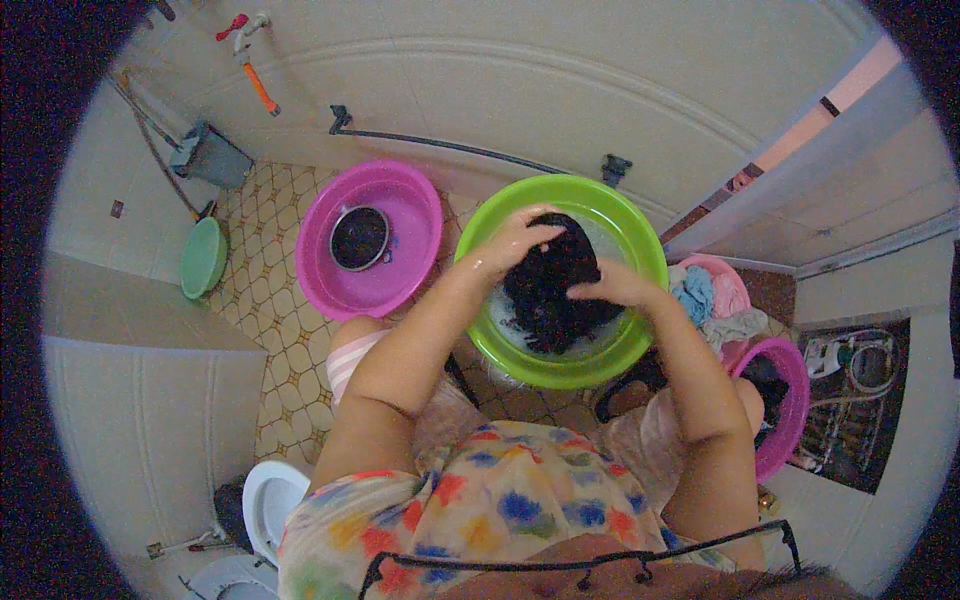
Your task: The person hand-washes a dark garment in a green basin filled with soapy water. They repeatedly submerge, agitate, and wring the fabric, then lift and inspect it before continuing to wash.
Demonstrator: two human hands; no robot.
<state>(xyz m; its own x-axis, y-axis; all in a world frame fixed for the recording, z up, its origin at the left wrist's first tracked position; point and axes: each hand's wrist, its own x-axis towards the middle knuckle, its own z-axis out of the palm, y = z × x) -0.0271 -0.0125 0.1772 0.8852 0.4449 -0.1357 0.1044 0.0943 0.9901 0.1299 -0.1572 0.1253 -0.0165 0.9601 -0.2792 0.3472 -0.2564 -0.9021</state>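
Observation:
A wet black cloth, perhaps a garment, is bunched up in a lime-green basin of sudsy water. My left hand grips the upper left part of the cloth, thumb and fingers curled over it. On the cloth's right side, my right hand holds it with fingers pressed into the dark fabric. Parts of the fingertips are lost against the black. The basin stands on the floor in front of my knees.
Left of the green basin stands a pink basin with a round dark pan-like object inside. To the right are a basket of clothes and a magenta tub holding dark cloth. A toilet stands behind left; a pipe runs along the wall.

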